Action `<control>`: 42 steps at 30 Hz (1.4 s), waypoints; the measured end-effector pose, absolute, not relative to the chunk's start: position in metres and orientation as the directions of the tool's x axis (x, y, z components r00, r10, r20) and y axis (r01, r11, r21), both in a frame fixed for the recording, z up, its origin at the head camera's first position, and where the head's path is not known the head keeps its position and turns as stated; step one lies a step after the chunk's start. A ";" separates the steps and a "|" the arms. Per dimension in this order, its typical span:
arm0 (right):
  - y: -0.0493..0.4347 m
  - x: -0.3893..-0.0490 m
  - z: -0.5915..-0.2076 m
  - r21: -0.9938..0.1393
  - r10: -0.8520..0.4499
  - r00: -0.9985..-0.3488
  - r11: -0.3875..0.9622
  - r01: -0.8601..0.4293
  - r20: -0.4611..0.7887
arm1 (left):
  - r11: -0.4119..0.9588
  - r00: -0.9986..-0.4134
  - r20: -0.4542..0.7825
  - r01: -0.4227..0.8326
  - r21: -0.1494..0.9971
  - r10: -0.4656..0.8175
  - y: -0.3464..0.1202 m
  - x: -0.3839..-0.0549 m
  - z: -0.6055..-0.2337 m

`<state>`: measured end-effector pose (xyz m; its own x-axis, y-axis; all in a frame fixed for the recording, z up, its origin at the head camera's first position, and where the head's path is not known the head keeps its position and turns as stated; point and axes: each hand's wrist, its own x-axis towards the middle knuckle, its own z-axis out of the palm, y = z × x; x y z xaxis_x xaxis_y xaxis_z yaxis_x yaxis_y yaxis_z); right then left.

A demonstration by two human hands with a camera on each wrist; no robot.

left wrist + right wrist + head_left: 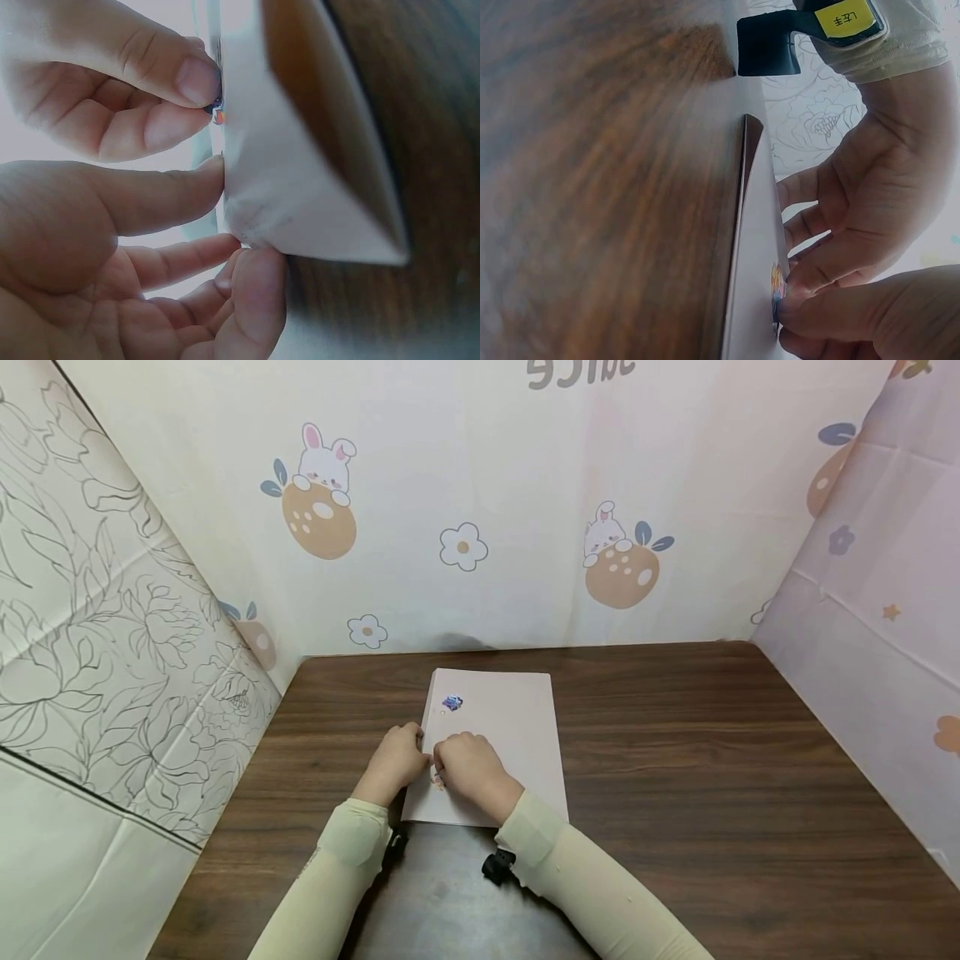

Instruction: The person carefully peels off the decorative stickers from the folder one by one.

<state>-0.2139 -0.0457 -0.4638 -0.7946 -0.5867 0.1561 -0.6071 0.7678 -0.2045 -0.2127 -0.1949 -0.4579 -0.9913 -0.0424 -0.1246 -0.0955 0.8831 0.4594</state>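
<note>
A pale booklet lies on the table, with a blue-purple sticker near its upper left. Lower down, a small orange-toned sticker shows beside my right hand. That hand's thumb and index finger pinch a small colourful sticker against the page in the left wrist view; most of it is hidden. At the booklet's left edge, my left hand grips with the thumb on the page and fingers at the border. In the right wrist view, a colourful sticker sits right by the fingertips.
The dark wood-grain table extends on both sides of the booklet. A patterned cloth hangs behind it, with a floral sheet at left. A black wrist camera sits under the right sleeve.
</note>
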 end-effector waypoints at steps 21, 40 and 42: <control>-0.042 -0.217 -0.463 -0.221 -0.607 -0.786 0.756 -0.616 0.116 | 0.874 -0.987 -0.147 -0.121 0.470 -0.058 -0.196 -0.212 -0.458; -0.040 -0.218 -0.464 -0.266 -0.606 -0.793 0.756 -0.599 0.061 | 0.883 -0.985 -0.159 -0.135 0.450 -0.070 -0.195 -0.215 -0.460; -0.039 -0.217 -0.462 -0.261 -0.601 -0.797 0.761 -0.594 0.061 | 0.883 -0.986 -0.155 -0.128 0.452 -0.063 -0.195 -0.215 -0.460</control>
<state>-0.2168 -0.0393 -0.4622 -0.7969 -0.6011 0.0608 -0.5940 0.7611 -0.2607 -0.2146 -0.1949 -0.4596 -0.9859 -0.0630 -0.1551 -0.1275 0.8830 0.4517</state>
